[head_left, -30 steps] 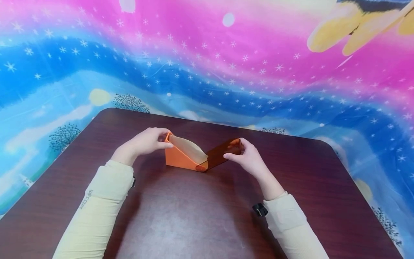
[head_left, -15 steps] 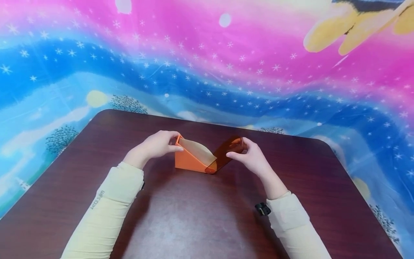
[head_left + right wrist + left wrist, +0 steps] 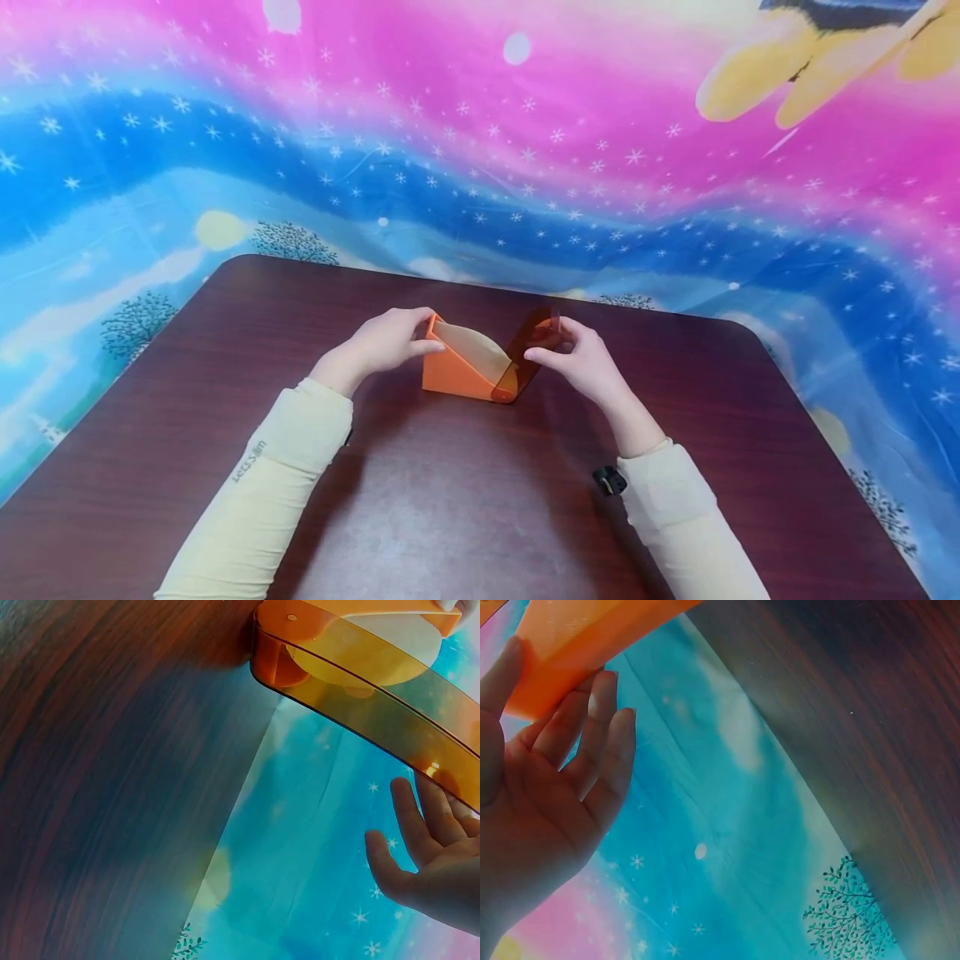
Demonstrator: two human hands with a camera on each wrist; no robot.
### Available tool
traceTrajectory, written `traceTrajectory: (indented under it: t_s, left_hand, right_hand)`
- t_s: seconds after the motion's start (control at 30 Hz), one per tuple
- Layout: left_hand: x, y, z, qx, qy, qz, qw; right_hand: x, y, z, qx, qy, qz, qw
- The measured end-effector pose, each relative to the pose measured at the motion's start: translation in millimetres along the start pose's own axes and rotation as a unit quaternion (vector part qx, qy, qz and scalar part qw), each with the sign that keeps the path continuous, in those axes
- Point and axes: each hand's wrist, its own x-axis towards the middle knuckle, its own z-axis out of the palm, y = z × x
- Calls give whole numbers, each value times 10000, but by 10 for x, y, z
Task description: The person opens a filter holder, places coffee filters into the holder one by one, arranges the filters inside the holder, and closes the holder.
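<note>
An orange box with a slanted open top stands on the table, a tan rounded sheet like a paper coffee filter rising out of it. Its see-through amber lid is hinged at the low right end and swung up, tilted to the right. My left hand grips the box's tall left end, thumb in front and fingers behind. On the lid's free end, my right hand has its fingers curled behind, showing through the plastic. The right wrist view shows the lid from the side, fingertips at its edge.
The dark wooden table has rounded far corners. Behind it hangs a pink and blue cloth with snowflakes and trees. A black strap device sits at the right sleeve.
The box has slid to the right along with my left hand. The lid has swung further up toward the box, and my right hand has stayed nearly in place.
</note>
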Motion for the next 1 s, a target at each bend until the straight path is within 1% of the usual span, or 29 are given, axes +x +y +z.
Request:
traceTrajectory:
  t_s: [0.2, 0.47, 0.73, 1.0]
  left_hand:
    - [-6, 2, 33, -46, -76, -122, 9999]
    - [-5, -40, 66, -53, -268, -250, 9993]
    - [-6, -74, 97, -86, -285, -193, 9994]
    - [-11, -69, 106, -73, -301, -147, 9994]
  right_hand:
    - [9, -9, 32, -105, 63, 70, 9999]
    - [51, -46, 126, -444, 76, 71, 9990]
    - [75, -81, 209, -654, 71, 143, 9977]
    - [79, -100, 287, -855, 32, 29, 9963]
